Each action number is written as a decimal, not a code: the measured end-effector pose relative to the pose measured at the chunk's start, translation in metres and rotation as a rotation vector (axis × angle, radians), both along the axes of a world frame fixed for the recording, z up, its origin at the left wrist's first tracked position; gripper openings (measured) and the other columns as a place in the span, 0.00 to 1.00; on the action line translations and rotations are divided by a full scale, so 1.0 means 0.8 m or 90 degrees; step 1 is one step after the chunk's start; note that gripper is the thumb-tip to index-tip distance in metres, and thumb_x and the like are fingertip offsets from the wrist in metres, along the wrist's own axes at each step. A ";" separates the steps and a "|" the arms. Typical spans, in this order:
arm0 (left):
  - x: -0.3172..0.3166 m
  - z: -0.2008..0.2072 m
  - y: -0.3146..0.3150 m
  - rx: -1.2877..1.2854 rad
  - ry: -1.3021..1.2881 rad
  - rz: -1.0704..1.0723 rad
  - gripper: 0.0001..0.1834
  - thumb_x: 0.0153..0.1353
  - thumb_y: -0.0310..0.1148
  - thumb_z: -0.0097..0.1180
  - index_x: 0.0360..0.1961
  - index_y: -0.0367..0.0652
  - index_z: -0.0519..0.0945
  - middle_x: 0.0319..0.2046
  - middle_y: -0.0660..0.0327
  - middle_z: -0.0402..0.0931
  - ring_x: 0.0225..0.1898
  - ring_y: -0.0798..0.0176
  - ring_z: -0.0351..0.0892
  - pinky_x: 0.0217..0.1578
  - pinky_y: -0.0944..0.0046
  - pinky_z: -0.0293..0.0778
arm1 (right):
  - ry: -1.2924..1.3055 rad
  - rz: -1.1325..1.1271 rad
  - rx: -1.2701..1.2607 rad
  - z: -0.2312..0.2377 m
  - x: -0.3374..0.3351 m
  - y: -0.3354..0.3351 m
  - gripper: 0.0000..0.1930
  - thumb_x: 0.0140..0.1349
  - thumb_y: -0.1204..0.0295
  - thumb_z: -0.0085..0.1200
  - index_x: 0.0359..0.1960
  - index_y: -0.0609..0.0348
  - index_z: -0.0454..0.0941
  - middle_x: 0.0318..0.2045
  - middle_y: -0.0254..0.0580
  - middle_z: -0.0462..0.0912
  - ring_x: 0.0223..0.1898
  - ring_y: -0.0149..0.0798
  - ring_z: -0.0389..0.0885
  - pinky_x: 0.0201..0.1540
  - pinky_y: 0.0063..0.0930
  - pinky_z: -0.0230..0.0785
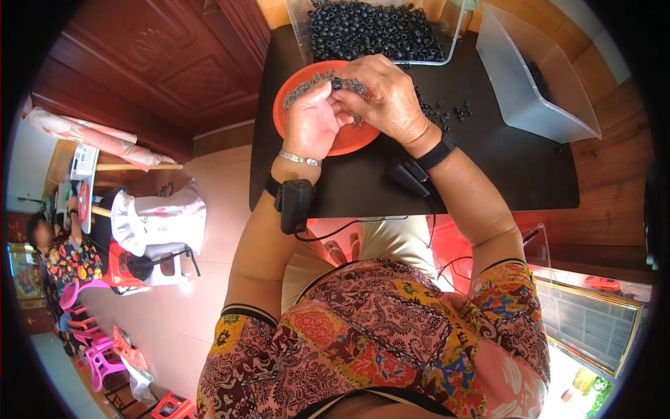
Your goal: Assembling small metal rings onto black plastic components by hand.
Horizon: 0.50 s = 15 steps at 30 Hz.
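Note:
My two hands meet over a round orange-red plate (335, 145) that holds many small grey metal pieces (296, 94). At the fingertips sits a small black plastic part (337, 83), hollow-looking like those in the bin. My left hand (312, 120), palm turned up, pinches this part with its thumb and curled fingers. From the other side my right hand (385, 98) reaches in, back of the hand upward, its fingers closed near the part. What those right fingertips hold is hidden.
Beyond the plate stands a clear bin (457, 52) full of black parts (377, 31). Loose black parts (460, 112) lie on the dark table (516, 167). At right is a translucent bin (534, 112) with a few dark pieces. Another person (70, 255) works at far left.

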<state>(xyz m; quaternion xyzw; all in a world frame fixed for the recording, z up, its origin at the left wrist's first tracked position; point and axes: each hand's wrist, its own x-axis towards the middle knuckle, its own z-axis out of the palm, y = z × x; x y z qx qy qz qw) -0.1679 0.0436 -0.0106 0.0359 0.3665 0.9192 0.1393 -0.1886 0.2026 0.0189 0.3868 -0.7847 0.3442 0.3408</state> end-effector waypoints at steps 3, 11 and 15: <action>0.003 0.005 0.001 -0.009 0.014 0.006 0.12 0.62 0.38 0.47 0.40 0.43 0.74 0.32 0.62 0.77 0.33 0.64 0.76 0.32 0.66 0.71 | 0.029 -0.002 -0.017 0.002 0.000 -0.002 0.14 0.43 0.73 0.65 0.34 0.56 0.80 0.32 0.41 0.81 0.37 0.45 0.79 0.40 0.34 0.74; 0.002 0.007 -0.001 -0.066 0.101 0.020 0.12 0.62 0.38 0.46 0.40 0.42 0.75 0.31 0.61 0.78 0.32 0.65 0.77 0.30 0.67 0.71 | 0.043 0.012 -0.049 0.007 0.002 0.002 0.12 0.44 0.69 0.64 0.31 0.57 0.79 0.29 0.40 0.79 0.33 0.45 0.78 0.37 0.35 0.73; 0.002 0.007 0.000 -0.070 0.101 0.015 0.12 0.63 0.37 0.46 0.40 0.41 0.75 0.31 0.60 0.78 0.33 0.64 0.78 0.30 0.67 0.71 | 0.051 -0.003 -0.033 0.006 0.002 0.002 0.12 0.43 0.68 0.66 0.29 0.56 0.79 0.28 0.39 0.79 0.33 0.44 0.78 0.36 0.35 0.73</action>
